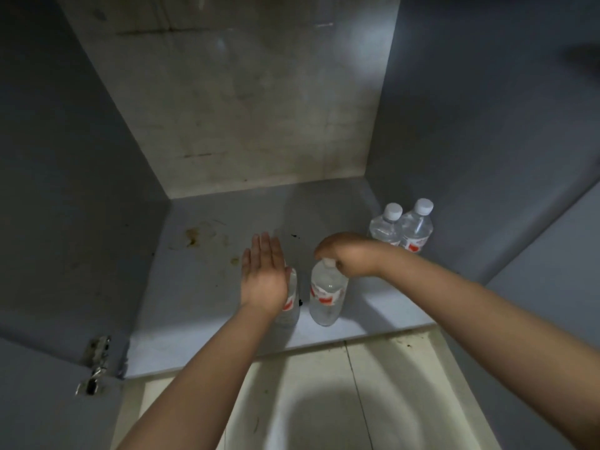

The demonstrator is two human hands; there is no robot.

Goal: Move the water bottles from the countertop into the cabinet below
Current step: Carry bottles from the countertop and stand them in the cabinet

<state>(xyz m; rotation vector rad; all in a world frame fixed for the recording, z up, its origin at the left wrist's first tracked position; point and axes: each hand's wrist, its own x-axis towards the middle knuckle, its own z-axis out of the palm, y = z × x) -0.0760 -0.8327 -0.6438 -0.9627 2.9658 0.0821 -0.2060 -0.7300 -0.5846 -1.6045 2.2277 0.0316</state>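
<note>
I see a stained grey cabinet floor (207,254) above pale tiles (324,384), two bottles (402,227) in its right corner. My right hand (349,256) pinches a standing bottle's cap (328,262); my left hand (263,272), fingers flat, rests beside another bottle (290,303).

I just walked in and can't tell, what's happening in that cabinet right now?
A person is putting water bottles into an open lower cabinet. The right hand has its grip on the cap of one upright bottle near the front edge. The left hand is open and flat, in front of a second bottle just beside the first. Two more bottles already stand together by the right wall.
</note>
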